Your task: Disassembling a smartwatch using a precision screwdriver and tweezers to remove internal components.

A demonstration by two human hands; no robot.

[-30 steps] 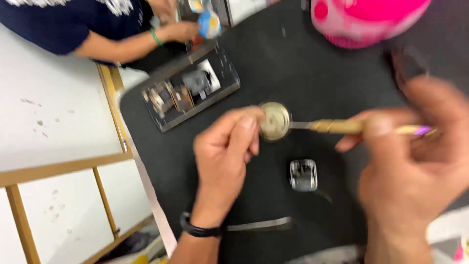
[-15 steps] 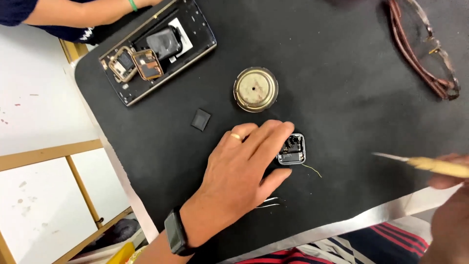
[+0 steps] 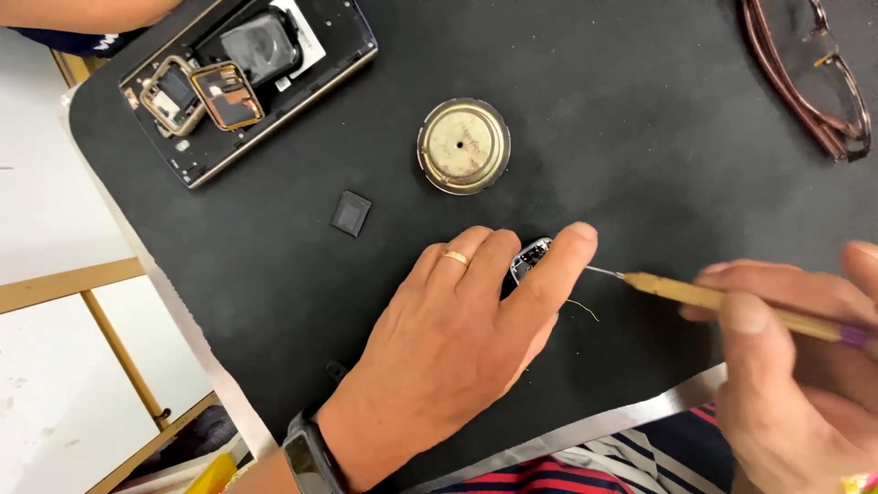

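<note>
My left hand [image 3: 457, 343] lies on the black mat [image 3: 640, 155], its fingers pinning a small silver watch case [image 3: 529, 257] that shows only between the index and middle fingers. A ring sits on one finger and a dark watch on the wrist. My right hand [image 3: 796, 366] grips a thin brass-handled screwdriver [image 3: 713, 297] whose fine tip points left and reaches the case by my index fingertip. A thin loose wire [image 3: 582, 309] lies just below the tip.
A round brass disc [image 3: 464, 145] rests above my left hand. A small black square part [image 3: 351, 213] lies to its left. A dark tray [image 3: 247, 78] with square watch cases sits top left under another person's arm [image 3: 82, 13]. Brown glasses [image 3: 809, 73] lie top right.
My right hand has brought the screwdriver leftwards until its tip meets the watch case. My left hand shifted, covering more of the case. A second ago it was at the brass disc.
</note>
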